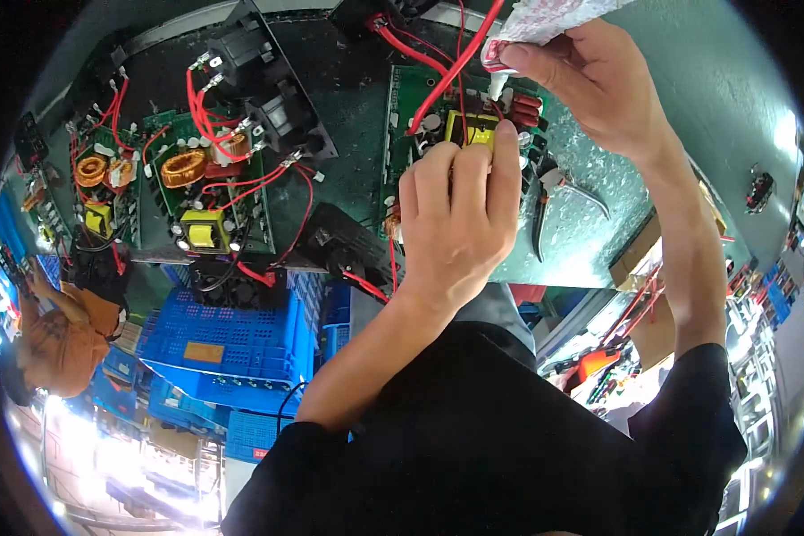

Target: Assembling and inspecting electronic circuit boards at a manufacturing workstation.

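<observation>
A green circuit board lies at the edge of the bench, with a yellow-wrapped transformer and dark red cylindrical parts on it. My left hand is over the board, its fingers bent down against the transformer area. The thumb and fingertips are hidden, so what they grip cannot be made out. A white glue-type tube with red marks is pinched in my right hand. Its white nozzle points down at the board, just beyond my left index finger. Thick red wires cross over the board.
Pliers with dark handles lie right of the board. Leftward sit more circuit boards with copper coils and red wires, beside black socket panels. Blue crates stand below the bench edge. Another person is at the far left.
</observation>
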A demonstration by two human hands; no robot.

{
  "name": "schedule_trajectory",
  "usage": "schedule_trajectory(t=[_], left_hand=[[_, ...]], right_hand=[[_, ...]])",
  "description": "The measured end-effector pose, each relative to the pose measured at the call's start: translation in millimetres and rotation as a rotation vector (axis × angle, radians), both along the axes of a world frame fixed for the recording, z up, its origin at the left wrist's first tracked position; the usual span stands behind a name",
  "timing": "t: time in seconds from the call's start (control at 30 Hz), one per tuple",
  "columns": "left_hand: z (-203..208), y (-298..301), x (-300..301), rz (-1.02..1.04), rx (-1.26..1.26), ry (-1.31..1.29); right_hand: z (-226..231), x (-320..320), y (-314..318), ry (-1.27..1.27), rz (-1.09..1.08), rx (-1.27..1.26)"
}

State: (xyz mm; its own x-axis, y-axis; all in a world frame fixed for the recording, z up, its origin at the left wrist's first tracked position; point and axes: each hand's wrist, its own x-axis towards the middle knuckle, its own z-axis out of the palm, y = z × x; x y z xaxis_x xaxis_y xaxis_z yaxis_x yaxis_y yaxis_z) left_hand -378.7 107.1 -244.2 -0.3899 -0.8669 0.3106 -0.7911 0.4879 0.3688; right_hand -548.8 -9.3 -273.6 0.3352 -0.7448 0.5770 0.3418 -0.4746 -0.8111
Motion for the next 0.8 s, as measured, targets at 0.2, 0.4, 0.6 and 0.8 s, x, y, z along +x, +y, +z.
schedule_trajectory(t=[0.2, 0.4, 0.6, 0.8], left_hand=[[-4.9, 0.4, 0.7, 0.028, -0.031, 0.014], [-4.3, 0.9, 0.2, 0.021, -0.03, 0.01], [-5.0, 1.4, 2.7, 0.02, -0.064, 0.016], [-3.7, 2.5, 1.1, 0.013, 0.004, -0.001]], right_hand=[[0.0, -1.1, 0.2, 0.222, -0.032, -0.092], [-5.2, -1.8, -0.2, 0.305, -0.085, -0.173], [19.0, -6.8, 0.5, 0.704, 0.014, 0.163], [-9.7, -1.0, -3.5, 0.065, -0.044, -0.336]])
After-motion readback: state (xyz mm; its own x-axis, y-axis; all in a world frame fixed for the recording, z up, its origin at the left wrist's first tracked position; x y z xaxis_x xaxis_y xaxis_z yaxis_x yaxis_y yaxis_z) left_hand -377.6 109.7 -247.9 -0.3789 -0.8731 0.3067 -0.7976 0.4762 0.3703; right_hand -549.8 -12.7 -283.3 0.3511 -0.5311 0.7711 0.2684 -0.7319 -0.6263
